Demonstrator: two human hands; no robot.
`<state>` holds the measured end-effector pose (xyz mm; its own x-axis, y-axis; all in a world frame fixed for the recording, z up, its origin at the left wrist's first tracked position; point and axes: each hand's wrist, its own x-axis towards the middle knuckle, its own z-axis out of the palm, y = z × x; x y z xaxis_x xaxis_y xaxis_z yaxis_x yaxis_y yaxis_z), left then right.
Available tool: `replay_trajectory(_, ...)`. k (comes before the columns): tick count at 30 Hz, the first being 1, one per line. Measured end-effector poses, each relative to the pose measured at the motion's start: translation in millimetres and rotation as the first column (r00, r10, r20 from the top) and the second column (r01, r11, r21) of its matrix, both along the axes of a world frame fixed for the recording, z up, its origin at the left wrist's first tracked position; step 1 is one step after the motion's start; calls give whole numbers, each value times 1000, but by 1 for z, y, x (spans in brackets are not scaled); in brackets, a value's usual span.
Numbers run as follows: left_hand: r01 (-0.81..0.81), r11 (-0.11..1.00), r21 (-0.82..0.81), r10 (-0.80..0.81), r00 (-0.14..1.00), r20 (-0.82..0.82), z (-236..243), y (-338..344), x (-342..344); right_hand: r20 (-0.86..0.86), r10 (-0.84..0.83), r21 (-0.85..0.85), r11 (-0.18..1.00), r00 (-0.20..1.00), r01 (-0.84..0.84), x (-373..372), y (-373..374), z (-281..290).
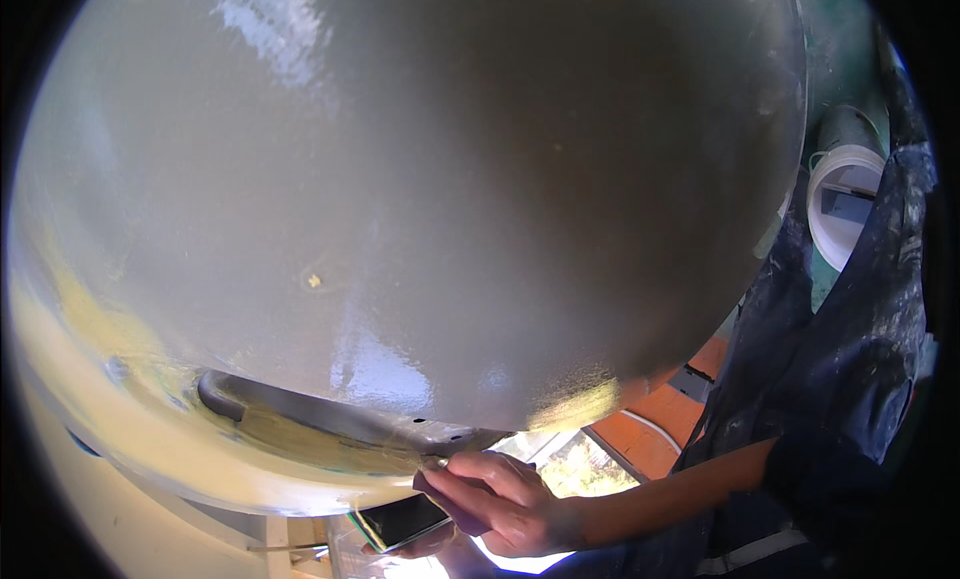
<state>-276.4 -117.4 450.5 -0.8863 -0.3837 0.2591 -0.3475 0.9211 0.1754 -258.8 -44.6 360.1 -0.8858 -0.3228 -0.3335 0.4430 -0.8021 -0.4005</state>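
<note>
A large, smooth, curved grey panel [480, 199] fills most of the view, shiny in places. Along its lower left runs a cream-yellow edge [300, 484] with a long dark recess [310, 416] in it. My right hand [505, 504] pinches a folded piece of dark purple sheet, like sandpaper [455, 505], its fingertips close to the end of that recess. Just below, my left hand [430, 545], mostly hidden, holds a flat, dark rectangular thing [400, 522] with a pale green edge; its kind is unclear.
At the right are dark, dusty trousers [850, 349]. Beyond them a white bucket [818, 219] has a grey flat object inside. Under the panel's right edge lies an orange surface [640, 444] with a white cord across it. Bright light shows below the panel.
</note>
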Motion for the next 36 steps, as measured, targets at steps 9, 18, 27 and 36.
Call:
replay_trajectory(9,16,1000,4,-16,1000,-11,1,-4,-5,-6,-48,-82,996,999,48,-4,0,-5)
replay_trajectory(18,91,994,63,-93,995,41,-6,-15,-30,-2,-153,-132,980,988,151,-40,-14,-14)
replay_trajectory(27,57,998,-34,-58,997,-44,3,1,-12,-36,-132,-271,955,991,117,-47,-5,-11)
replay_trajectory(36,93,994,-64,-97,993,-65,11,8,-24,-95,-87,-373,927,992,45,-52,10,-13)
